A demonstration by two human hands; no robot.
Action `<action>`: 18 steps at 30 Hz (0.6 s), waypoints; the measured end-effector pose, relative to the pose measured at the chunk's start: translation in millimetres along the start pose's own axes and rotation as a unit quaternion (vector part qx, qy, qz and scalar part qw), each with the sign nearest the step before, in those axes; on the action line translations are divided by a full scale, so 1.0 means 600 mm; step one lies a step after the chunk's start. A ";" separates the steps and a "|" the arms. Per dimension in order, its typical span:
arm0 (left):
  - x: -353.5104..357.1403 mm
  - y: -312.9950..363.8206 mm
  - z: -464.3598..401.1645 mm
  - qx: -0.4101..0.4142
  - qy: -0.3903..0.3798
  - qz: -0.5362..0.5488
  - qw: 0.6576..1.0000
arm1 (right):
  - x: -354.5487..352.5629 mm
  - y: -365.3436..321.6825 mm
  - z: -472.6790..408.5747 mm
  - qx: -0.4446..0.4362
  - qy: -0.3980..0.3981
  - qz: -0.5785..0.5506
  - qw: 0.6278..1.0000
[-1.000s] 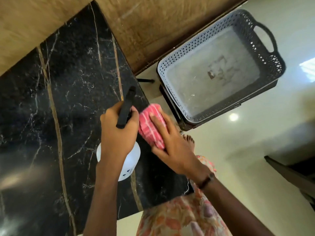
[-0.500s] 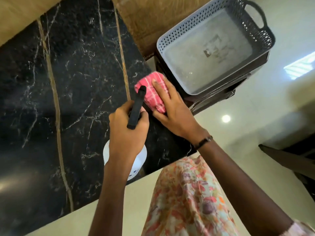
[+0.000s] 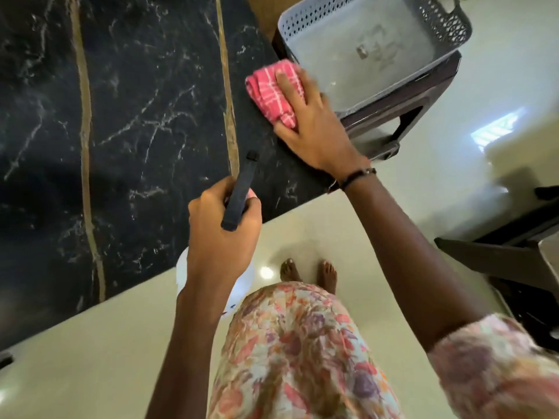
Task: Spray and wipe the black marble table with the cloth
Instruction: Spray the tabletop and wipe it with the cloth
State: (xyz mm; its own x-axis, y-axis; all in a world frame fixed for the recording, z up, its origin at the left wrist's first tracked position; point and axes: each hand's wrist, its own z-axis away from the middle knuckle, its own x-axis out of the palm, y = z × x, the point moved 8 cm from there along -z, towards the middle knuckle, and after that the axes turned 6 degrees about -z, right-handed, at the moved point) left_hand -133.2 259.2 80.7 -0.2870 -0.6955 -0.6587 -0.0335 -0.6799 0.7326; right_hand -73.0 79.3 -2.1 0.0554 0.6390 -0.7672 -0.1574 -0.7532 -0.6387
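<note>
Cloth (image 3: 273, 89) under my right hand (image 3: 308, 119), fingers flat, wiping table (image 3: 136, 116) upper-right corner; left hand (image 3: 222, 234) gripped sprayer (image 3: 240, 192). Next: respray leftward.

Bright daylight, floor glare, slight motion blur

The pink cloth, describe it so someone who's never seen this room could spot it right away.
Find the black marble table with gold veins and go to its corner nearest the grey perforated basket. There, under the flat right hand, lies the cloth: folded, pink with thin white checks, the only bright fabric on the dark stone.
</note>
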 end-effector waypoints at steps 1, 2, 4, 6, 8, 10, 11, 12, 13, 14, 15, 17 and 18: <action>-0.001 -0.009 0.013 -0.006 0.006 0.007 1.000 | 0.003 0.000 0.008 -0.013 -0.003 0.028 1.000; -0.002 -0.019 0.027 -0.013 0.012 0.015 1.000 | 0.004 0.000 0.027 -0.034 -0.001 0.062 0.997; -0.002 -0.044 0.054 -0.036 0.029 0.035 0.998 | 0.003 -0.001 0.091 -0.090 0.014 0.118 0.989; 0.001 -0.070 0.080 -0.056 0.042 0.046 0.997 | 0.001 0.005 0.163 -0.133 0.025 0.133 0.982; 0.006 -0.097 0.107 -0.068 0.061 0.062 0.994 | 0.006 0.011 0.222 -0.200 0.027 0.171 0.964; 0.012 -0.121 0.131 -0.079 0.080 0.071 0.991 | 0.019 0.015 0.256 -0.281 0.043 0.230 0.931; 0.015 -0.133 0.143 -0.084 0.091 0.075 0.990 | 0.029 0.017 0.264 -0.313 0.057 0.256 0.913; 0.017 -0.144 0.154 -0.088 0.100 0.078 0.988 | 0.040 0.017 0.264 -0.338 0.077 0.281 0.895; 0.020 -0.156 0.165 -0.091 0.108 0.078 0.987 | 0.053 0.013 0.259 -0.362 0.096 0.305 0.876; 0.024 -0.167 0.174 -0.094 0.114 0.076 0.986 | 0.070 0.006 0.250 -0.389 0.107 0.325 0.855; 0.027 -0.177 0.180 -0.098 0.118 0.073 0.985 | 0.089 -0.008 0.241 -0.418 0.114 0.344 0.833; 0.033 -0.195 0.194 -0.106 0.130 0.067 0.983 | 0.137 -0.055 0.235 -0.468 0.135 0.380 0.786; 0.036 -0.203 0.200 -0.111 0.136 0.068 0.982 | 0.161 -0.075 0.236 -0.488 0.144 0.396 0.764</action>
State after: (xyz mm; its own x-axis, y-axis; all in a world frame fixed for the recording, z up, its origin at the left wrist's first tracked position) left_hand -250.0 354.8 -2.1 -0.0062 -0.7992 -0.6011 0.2064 -0.5891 0.7812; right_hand -200.4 197.1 -39.2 0.5613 -0.0326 -0.8270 0.5482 -0.7339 0.4010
